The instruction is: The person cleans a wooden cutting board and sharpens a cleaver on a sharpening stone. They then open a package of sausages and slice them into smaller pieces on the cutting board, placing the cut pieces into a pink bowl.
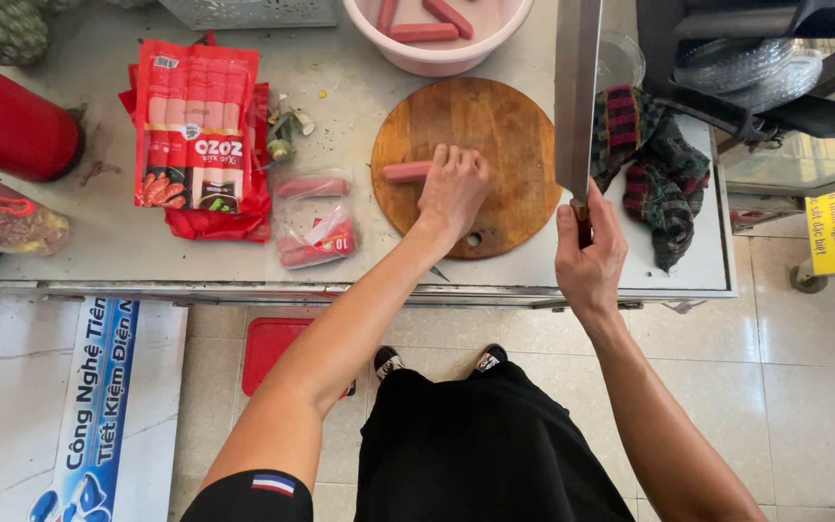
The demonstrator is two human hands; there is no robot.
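Pink sausage (406,172) lies on the round wooden board (495,116) near the surface's front edge, pinned under the left hand (453,186), whose grip presses down on it. The right hand (589,253) is clamped on a raised cleaver (577,92). A careless chop could catch those fingers; the round sausage might roll toward the pink bowl (437,60).

1 cutting board (495,126), 1 knife (576,97), 1 pink bowl (437,60), 2 hands.
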